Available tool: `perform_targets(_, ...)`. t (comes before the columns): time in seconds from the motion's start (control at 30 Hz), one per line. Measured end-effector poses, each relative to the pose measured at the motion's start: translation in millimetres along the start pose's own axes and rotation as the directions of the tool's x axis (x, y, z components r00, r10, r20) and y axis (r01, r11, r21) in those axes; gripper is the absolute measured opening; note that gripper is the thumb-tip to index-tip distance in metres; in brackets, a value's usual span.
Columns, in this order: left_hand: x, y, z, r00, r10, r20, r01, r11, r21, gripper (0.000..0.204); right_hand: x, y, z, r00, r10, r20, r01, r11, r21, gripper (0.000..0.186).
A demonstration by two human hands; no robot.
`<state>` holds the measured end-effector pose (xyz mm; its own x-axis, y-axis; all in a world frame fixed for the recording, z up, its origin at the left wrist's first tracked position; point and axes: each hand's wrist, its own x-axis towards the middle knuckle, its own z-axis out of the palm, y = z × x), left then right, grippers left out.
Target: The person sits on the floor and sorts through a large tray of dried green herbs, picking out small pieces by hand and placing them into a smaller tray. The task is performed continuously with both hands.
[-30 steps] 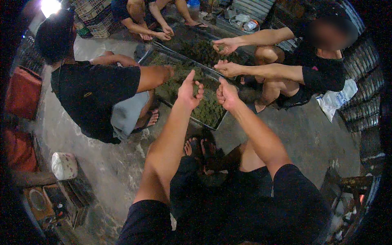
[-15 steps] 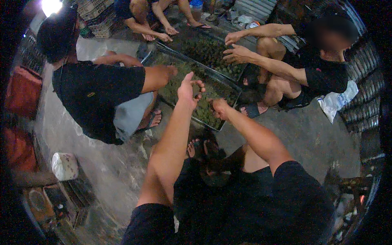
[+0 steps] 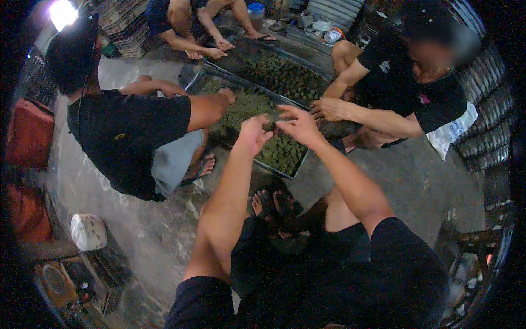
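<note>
My left hand (image 3: 253, 135) and my right hand (image 3: 298, 126) meet above the near tray (image 3: 275, 170). Between their fingertips is a small dark greenish lump (image 3: 271, 123), partly hidden by the fingers. The left fingers curl around its near side, while the right index finger and thumb reach to it from the other side. Below my hands, the shallow metal-edged tray holds loose, crumbly green-brown material (image 3: 287, 149). A second long tray lies just beyond, with many dark round balls (image 3: 285, 77) in it.
A person (image 3: 131, 131) squats at the left, one hand over the near tray. Another person (image 3: 411, 82) crouches at the right, hands together beside the trays. Someone's hands (image 3: 216, 50) are at the far tray's end. Stacked crates (image 3: 123, 24) and a white bundle (image 3: 89, 232) stand left.
My right hand has risen from the near tray to meet my left hand at the lump. The person at the right has drawn both hands back and down, toward the tray's near side.
</note>
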<state>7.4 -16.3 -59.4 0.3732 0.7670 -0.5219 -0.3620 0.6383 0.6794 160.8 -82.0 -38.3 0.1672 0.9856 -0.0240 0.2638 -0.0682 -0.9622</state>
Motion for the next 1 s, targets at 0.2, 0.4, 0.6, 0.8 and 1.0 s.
perform_targets(0.2,-11,1,16,0.993,0.034,0.114,-0.06,0.97,0.235,0.052,-2,-9,2,0.91,-0.412,0.044,0.373,0.768,-0.521,0.053)
perform_targets(0.4,-29,7,34,0.967,0.223,0.126,-0.243,0.952,0.184,0.039,-6,-22,-7,0.895,-0.446,0.02,0.391,0.761,-0.517,0.048)
perform_targets(0.6,-18,9,27,0.976,0.17,0.138,-0.199,0.952,0.232,0.029,-8,-30,-13,0.922,-0.387,0.027,0.347,0.791,-0.504,0.036)
perform_targets(0.8,-11,0,24,0.978,0.097,0.184,-0.098,0.995,-0.002,0.03,10,15,-27,0.991,0.127,0.042,-0.129,0.832,0.539,0.041)
perform_targets(1.0,-32,20,34,0.991,-0.127,-0.041,0.121,0.985,-0.12,0.043,10,11,-55,0.883,0.443,0.155,-0.401,0.54,0.74,0.032)
